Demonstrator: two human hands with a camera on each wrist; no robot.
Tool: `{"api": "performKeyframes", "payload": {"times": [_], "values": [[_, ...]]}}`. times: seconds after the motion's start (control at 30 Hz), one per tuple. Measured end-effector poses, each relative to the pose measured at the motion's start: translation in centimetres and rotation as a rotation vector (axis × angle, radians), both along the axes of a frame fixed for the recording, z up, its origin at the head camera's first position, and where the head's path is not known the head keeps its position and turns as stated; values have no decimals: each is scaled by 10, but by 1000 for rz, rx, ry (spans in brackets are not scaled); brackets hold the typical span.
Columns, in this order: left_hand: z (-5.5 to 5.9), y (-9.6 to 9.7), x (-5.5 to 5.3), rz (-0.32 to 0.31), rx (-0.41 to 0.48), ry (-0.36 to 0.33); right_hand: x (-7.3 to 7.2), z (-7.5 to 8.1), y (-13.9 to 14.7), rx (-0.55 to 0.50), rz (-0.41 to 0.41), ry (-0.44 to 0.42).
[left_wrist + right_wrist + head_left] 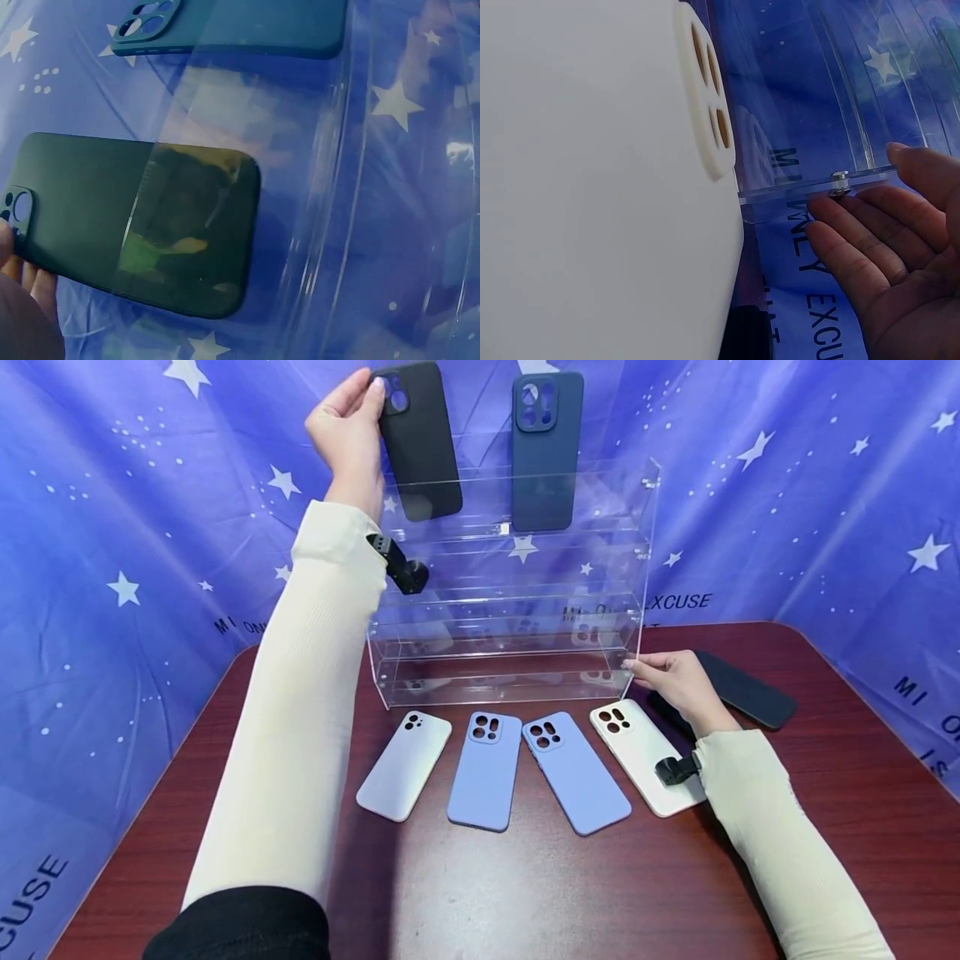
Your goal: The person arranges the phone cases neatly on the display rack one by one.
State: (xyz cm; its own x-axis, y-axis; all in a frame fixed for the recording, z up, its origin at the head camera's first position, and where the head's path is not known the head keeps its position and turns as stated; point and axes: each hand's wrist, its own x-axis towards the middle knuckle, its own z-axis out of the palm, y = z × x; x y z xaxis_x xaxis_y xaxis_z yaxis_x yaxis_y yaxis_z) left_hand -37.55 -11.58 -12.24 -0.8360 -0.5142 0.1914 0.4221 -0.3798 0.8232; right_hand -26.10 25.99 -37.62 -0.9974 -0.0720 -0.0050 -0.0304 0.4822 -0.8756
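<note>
High on the left, my left hand (347, 442) pinches a black phone case (422, 447) by its top corner, beside the camera cutout. In the left wrist view, the lower part of this phone case (97, 202) sits behind a clear strip of the acrylic display rack (504, 653). A dark blue phone case (546, 468) stands upright on the rack's top tier, to the right. Down at the rack's lower right, my right hand (684, 687) grips the edge of the side panel. The right wrist view shows the thumb and the fingers (870, 247) on opposite sides of that panel.
In front of the rack lie a pale phone case (405, 768), two light-blue phone cases (483, 785) (581, 781) and a white phone case (637, 760). Dark phone cases (750, 692) lie by my right hand. A blue star-patterned curtain (825, 527) hangs behind the table (300, 893).
</note>
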Motion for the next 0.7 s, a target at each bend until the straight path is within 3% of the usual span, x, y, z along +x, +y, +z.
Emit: {"api": "performKeyframes", "payload": {"times": [0.3, 0.5, 0.7], "values": [[-11, 10, -4, -74, -161, -182, 2, -1, 0, 23, -1, -26], [-13, 9, -7, -23, -224, -232, 1, -1, 0, 22, 7, -15], [-15, 4, -4, -44, -307, -273, -1, -3, -1, 37, 11, -3]]}}
